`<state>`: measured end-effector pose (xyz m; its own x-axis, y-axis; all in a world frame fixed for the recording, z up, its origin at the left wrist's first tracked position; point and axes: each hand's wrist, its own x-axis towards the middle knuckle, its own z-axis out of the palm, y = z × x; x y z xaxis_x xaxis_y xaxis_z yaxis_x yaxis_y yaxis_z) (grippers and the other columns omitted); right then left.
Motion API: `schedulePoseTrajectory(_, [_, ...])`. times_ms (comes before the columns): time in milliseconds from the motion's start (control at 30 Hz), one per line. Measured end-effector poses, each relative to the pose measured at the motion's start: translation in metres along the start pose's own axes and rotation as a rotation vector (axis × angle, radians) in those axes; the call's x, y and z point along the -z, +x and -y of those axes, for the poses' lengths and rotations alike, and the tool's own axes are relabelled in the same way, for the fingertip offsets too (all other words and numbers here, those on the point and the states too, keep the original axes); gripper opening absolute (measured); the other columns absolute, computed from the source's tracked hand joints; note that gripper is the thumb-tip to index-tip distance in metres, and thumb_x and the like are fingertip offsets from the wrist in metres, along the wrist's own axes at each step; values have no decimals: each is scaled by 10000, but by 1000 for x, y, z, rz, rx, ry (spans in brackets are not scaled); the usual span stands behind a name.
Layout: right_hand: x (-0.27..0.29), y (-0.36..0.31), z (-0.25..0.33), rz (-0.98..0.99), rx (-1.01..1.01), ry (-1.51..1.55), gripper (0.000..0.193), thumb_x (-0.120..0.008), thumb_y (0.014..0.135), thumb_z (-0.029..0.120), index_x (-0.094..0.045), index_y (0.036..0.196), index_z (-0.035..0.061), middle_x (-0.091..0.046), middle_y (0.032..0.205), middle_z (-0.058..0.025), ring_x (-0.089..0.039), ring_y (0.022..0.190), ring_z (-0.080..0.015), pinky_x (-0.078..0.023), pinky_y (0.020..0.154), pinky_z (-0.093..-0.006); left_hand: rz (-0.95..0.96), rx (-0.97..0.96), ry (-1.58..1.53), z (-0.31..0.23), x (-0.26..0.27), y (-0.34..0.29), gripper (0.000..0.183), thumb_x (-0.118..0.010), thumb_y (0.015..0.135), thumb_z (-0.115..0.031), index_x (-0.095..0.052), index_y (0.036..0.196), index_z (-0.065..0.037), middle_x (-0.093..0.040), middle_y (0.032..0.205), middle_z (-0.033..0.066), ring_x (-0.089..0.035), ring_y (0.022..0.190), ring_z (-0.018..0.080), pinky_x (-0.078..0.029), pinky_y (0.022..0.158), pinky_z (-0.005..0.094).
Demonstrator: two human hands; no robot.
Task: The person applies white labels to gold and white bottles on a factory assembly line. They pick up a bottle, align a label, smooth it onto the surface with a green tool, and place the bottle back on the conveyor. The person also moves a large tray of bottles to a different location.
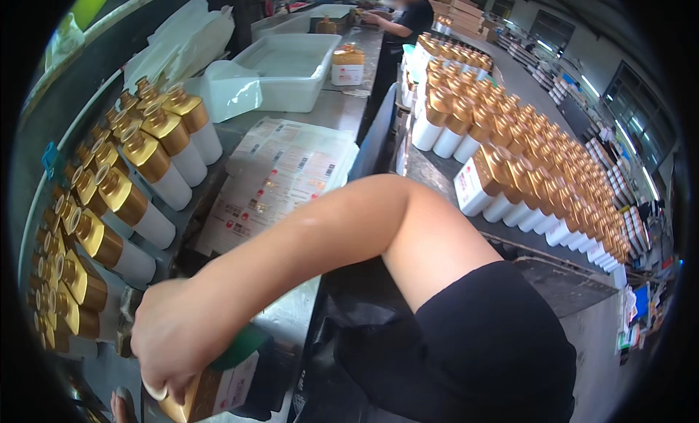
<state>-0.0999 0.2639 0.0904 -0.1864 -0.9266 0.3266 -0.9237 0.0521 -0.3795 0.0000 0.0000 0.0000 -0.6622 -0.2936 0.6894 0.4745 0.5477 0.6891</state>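
My right forearm reaches across to the lower left. My right hand is bent down with curled fingers against the gold shoulder of a gold-and-white bottle at the lower edge. The bottle lies tilted, with a printed label on its white side; my hand hides its neck. A flat green piece shows beneath my right wrist, above the bottle; what it is I cannot make out. Of my left hand only fingertips show at the lower edge, left of the bottle; the rest is cut off.
Several gold-topped white bottles stand at left beside my right hand. Printed label sheets lie ahead, before a white plastic tub. A labelled bottle stands beyond. Rows of bottles fill a table at right. A person stands at the back.
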Motion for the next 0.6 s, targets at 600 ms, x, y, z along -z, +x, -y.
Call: schedulePoseTrajectory(600, [61,-387,158,-819,-1947,-851,437,-631,816,453,-676,648,52,-626,601,-131,-636,619,-283,-462,596,-403,417,-165,-149,-63,-5,-24,538,-318,1012,-382,-638,1010,50,-658,984,186,-594,986,295,-484,862,407])
